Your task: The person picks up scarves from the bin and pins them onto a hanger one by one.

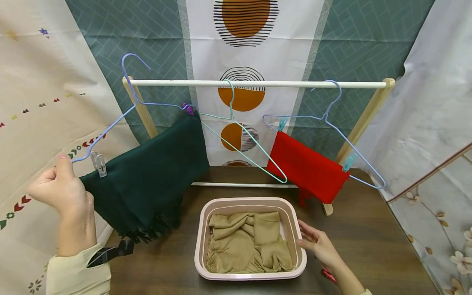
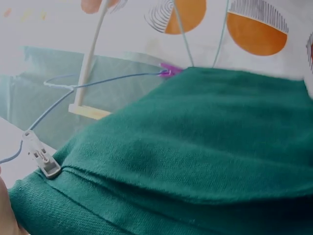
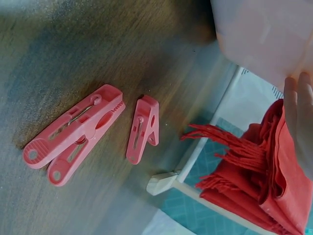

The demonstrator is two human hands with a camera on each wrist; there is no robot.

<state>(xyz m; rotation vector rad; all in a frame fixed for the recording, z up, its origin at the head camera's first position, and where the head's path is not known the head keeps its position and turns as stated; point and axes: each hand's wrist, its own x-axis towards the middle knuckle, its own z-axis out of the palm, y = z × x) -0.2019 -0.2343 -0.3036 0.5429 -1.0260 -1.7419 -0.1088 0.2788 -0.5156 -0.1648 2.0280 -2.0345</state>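
At the left, my left hand [image 1: 66, 186] pinches the lower end of a blue-purple hanger [image 1: 110, 128]. A dark green fringed scarf [image 1: 147, 180] hangs from this hanger, clipped by a purple clothespin [image 1: 189, 109] and a clear grey one [image 2: 43, 155]. The hanger's hook stands above the rod, overlapping the rack's left end in the head view. My right hand [image 1: 320, 246] touches the right side of a pale pink basin [image 1: 250, 276], fingers fairly straight along its wall. Folded tan cloth [image 1: 247, 241] lies inside the basin.
A white rack rod [image 1: 173, 83] holds a mint hanger [image 1: 254, 139] and another blue-purple hanger [image 1: 363, 162] with a red fringed scarf [image 1: 306, 166] on teal clothespins. Two pink-red clothespins, a larger one [image 3: 78, 132] and a smaller one [image 3: 142, 129], lie on the wooden table near my right hand.
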